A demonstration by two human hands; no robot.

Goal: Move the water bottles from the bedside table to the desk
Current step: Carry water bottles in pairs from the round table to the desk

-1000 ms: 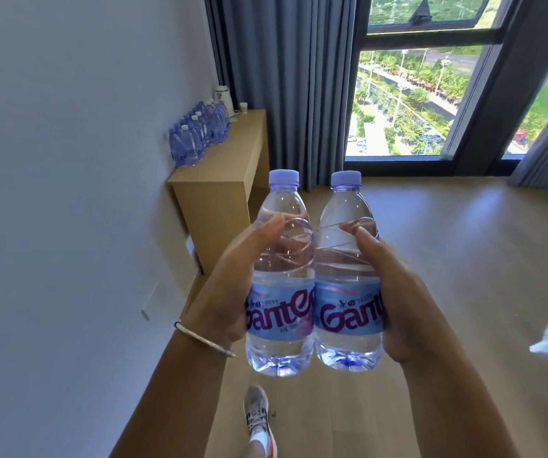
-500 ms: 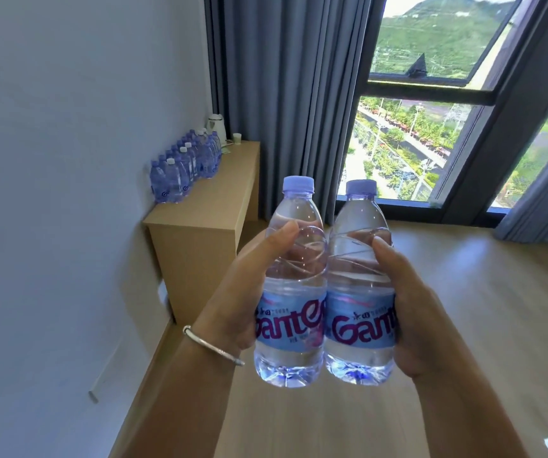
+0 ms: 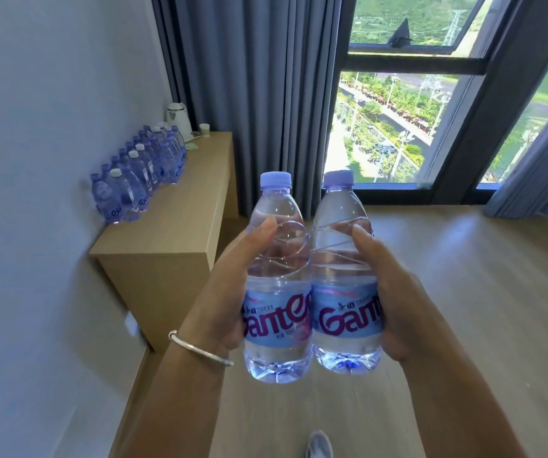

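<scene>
Two bottles in hand, one per side, both upright and off any surface, carried in front of me above the wood floor. My left hand wraps the left bottle from its outer side: thumb lies across the clear upper body just below the shoulder, palm sits against the label's left edge, the other fingers go round the back and I can't see them. My right hand does the same, mirrored, on the right bottle: thumb on the ribbed clear section, palm covering the label's right end, rest of the fingers hidden behind. Both grips are clenched round the bottles. Bottle sides touch each other at label height; both caps are on and stand well clear above the thumbs. Bases hang below the palms, unsupported.

Silver bangle on the left wrist. Desk is ahead-left against the wall, well apart from the hands. It carries a double row of bottles along the wall side, a white kettle and a small cup at the far end. Grey curtain and window are behind it. Shoe tip shows at the bottom edge.
</scene>
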